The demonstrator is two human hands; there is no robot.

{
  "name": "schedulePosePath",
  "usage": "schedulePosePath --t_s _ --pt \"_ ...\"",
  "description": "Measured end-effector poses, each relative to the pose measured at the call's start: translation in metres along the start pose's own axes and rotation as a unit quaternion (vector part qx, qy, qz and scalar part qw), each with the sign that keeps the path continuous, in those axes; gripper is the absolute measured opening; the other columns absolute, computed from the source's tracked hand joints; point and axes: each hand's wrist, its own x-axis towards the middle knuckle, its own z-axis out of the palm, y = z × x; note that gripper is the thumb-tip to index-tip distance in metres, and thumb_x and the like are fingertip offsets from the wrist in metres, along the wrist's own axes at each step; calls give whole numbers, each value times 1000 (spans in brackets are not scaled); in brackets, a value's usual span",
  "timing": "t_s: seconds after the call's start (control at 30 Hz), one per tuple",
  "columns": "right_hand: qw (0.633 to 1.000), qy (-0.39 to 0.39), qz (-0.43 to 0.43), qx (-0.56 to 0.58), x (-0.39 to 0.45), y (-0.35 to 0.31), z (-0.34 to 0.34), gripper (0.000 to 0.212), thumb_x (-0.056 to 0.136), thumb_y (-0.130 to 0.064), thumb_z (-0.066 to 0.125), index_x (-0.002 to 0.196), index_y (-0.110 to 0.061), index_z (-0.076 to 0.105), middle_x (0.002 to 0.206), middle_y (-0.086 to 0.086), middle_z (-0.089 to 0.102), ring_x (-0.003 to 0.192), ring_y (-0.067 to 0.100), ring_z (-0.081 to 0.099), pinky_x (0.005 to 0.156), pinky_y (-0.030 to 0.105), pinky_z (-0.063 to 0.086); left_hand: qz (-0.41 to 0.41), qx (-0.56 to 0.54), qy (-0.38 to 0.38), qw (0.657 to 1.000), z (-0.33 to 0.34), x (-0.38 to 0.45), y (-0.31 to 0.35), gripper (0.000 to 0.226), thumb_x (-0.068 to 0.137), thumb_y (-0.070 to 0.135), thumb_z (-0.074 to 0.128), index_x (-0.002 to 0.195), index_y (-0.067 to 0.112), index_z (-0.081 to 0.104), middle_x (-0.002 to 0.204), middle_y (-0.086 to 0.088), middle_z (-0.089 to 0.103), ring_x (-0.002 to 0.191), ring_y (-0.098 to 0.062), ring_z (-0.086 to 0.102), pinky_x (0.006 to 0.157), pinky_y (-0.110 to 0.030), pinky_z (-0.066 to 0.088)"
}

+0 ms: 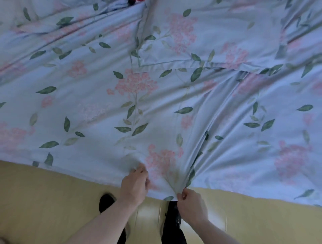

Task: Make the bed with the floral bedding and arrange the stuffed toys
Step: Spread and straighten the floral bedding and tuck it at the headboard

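A pale blue floral sheet with pink blossoms and green leaves covers the bed across most of the view. Its near edge hangs over the yellow bed side. My left hand pinches the sheet close to that edge. My right hand grips the hem a little to the right, and folds fan out from it toward the upper right. A matching floral pillow lies flat at the upper right. A sliver of something red and black shows at the top edge; I cannot tell if it is a stuffed toy.
The yellow bed side runs along the bottom of the view below the sheet's hem. My dark trousers and one black shoe stand against it. More crumpled floral fabric lies at the upper left.
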Motion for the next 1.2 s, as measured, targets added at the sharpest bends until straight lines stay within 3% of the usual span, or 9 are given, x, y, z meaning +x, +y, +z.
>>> schedulePosePath --t_s 0.13,0.27,0.37,0.47,0.63,0.83,0.97,1.1,1.2 --pt "996 -31 -19 -83 1 22 -11 23 95 -30 44 76 -19 53 71 -4 54 71 23 58 60 34 44 -32 31 -84 995 8 -14 14 47 93 34 61 136 24 45 133 5 46 115 -21 50 82 -34 54" --pt "991 -80 -47 -99 7 17 -15 32 98 -50 45 89 -26 64 89 -5 65 89 24 67 71 32 50 -45 48 -114 991 11 -15 16 65 94 33 59 150 18 30 144 -3 37 123 -24 47 90 -36 53" --pt "996 -61 -19 -67 11 28 -26 35 94 -56 50 95 -26 68 98 -6 71 87 18 66 75 32 53 -19 30 -102 994 10 -14 18 53 93 28 57 142 20 40 141 1 41 120 -21 48 86 -33 52" --pt "999 4 39 10 16 46 -48 27 96 -51 54 106 -28 63 102 -6 68 79 13 63 66 29 48 11 -21 -78 997 4 -15 35 38 95 26 56 132 24 48 134 9 47 115 -15 51 82 -29 51" --pt "988 60 119 76 39 83 -88 46 92 -60 52 118 -22 61 97 1 71 80 17 70 72 33 57 68 -73 -57 993 1 -11 87 34 96 30 56 130 28 51 130 16 52 117 -11 54 88 -32 52" --pt "985 45 133 98 74 97 -115 58 92 -61 52 94 -7 73 80 8 75 73 24 74 78 42 63 87 -115 -40 989 20 5 142 36 94 32 60 129 29 52 128 15 55 115 -11 56 89 -30 51" --pt "985 12 128 118 99 92 -112 56 89 -68 53 93 -16 73 76 1 76 73 22 74 67 34 61 76 -108 -27 991 31 12 164 29 92 32 60 120 29 52 116 15 55 102 -11 56 80 -29 51" --pt "984 9 88 153 111 95 -108 36 98 -41 50 82 -20 75 77 0 76 74 24 74 78 37 62 54 -101 -30 993 40 16 179 21 91 33 60 107 30 47 105 14 49 92 -11 51 76 -29 50" --pt "983 2 50 175 104 108 -114 32 94 -29 48 75 -22 72 76 -3 75 72 23 72 74 34 60 34 -89 -1 995 41 14 200 22 91 30 62 100 29 42 96 14 45 83 -12 47 65 -26 39"
